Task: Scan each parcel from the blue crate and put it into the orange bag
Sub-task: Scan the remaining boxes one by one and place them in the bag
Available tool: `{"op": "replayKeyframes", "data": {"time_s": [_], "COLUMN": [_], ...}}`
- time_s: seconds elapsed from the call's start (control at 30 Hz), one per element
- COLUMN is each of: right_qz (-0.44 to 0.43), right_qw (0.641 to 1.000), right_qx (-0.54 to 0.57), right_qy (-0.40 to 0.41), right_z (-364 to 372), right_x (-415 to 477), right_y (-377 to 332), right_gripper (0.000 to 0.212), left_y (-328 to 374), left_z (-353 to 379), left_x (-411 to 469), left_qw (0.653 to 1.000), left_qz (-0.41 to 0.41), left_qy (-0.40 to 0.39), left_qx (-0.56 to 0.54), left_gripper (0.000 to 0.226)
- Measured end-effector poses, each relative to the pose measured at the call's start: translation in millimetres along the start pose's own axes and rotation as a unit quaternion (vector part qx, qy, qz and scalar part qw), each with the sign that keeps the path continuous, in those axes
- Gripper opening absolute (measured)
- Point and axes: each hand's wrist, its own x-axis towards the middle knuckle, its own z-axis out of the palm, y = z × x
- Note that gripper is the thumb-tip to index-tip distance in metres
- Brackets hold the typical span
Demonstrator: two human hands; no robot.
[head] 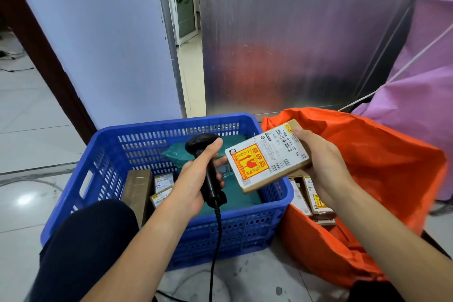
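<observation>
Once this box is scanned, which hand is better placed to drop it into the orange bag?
Right. The right hand grips the parcel beside the orange bag, which lies on that side; the left hand is occupied holding the scanner.

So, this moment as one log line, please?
step: scan | left hand: grips scanner | right hand: holds parcel over blue crate | orange bag: open
</observation>
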Motion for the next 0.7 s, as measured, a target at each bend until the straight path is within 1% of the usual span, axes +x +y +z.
{"op": "replayKeyframes", "data": {"time_s": [0.1,0.23,0.27,0.33,0.37,0.4,0.47,0.5,0.6,0.63,0.7], "right_qz": [-0.015,-0.030,-0.033,-0.033,-0.026,-0.015,0.003,0.014,0.039,0.043,0.043], "right_qw": [0.999,0.998,0.998,0.999,1.000,1.000,0.996,0.993,0.988,0.988,0.991], "right_qx": [-0.030,-0.044,-0.041,-0.026,-0.012,0.015,0.084,0.104,0.087,0.072,0.046], "right_qy": [-0.024,-0.035,-0.030,-0.014,-0.009,-0.014,-0.042,-0.060,-0.119,-0.127,-0.119], "right_z": [1,0,-1,-1,-1,0,5,9,22,26,30], "right_x": [-3,-3,-2,-2,-1,-1,-7,-12,-26,-29,-30], "right_y": [-1,-1,-1,0,0,0,0,3,14,19,24], "right_gripper": [0.025,0.028,0.031,0.050,0.058,0.057,0.041,0.041,0.053,0.057,0.059], "left_y": [-4,-7,-8,-11,-12,-13,-14,-15,-19,-21,-22], "left_z": [4,4,5,7,8,8,9,9,13,14,16], "left_x": [-4,-7,-8,-10,-10,-10,-9,-8,-8,-8,-9], "left_qw": [0.997,0.987,0.985,0.981,0.982,0.984,0.990,0.992,0.996,0.996,0.996], "left_qz": [-0.004,0.005,0.004,0.006,0.007,0.008,0.011,0.013,0.018,0.020,0.029], "left_qy": [-0.037,-0.072,-0.077,-0.078,-0.076,-0.072,-0.069,-0.067,-0.051,-0.046,-0.041], "left_qx": [0.071,0.142,0.158,0.178,0.174,0.160,0.125,0.110,0.074,0.069,0.076], "left_gripper": [0.057,0.049,0.048,0.037,0.031,0.028,0.031,0.035,0.043,0.043,0.043]}}
